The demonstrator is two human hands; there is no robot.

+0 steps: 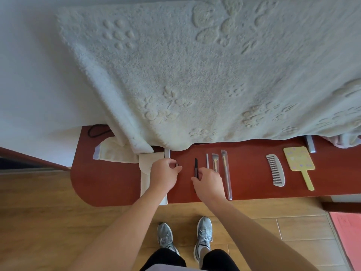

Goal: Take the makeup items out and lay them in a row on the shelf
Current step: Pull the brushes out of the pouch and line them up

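Note:
On the red-brown shelf (248, 192) makeup items lie in a row: a dark pencil-like stick (196, 165), a thin silvery stick (207, 160), a fan brush in a clear sleeve (215, 161) and a long brush in a clear sleeve (226, 173). My right hand (209, 182) pinches the near end of the dark stick. My left hand (166, 173) rests over a cream fabric pouch (146, 169) and holds a small dark item (177, 164) between thumb and fingers; most of that item is hidden.
A grey comb (275, 170) and a yellow hand mirror (299, 163) lie further right on the shelf. A large cream towel (195, 75) hangs over the shelf's back edge. A black cord (96, 131) lies at the back left. Wooden floor and my shoes (203, 235) are below.

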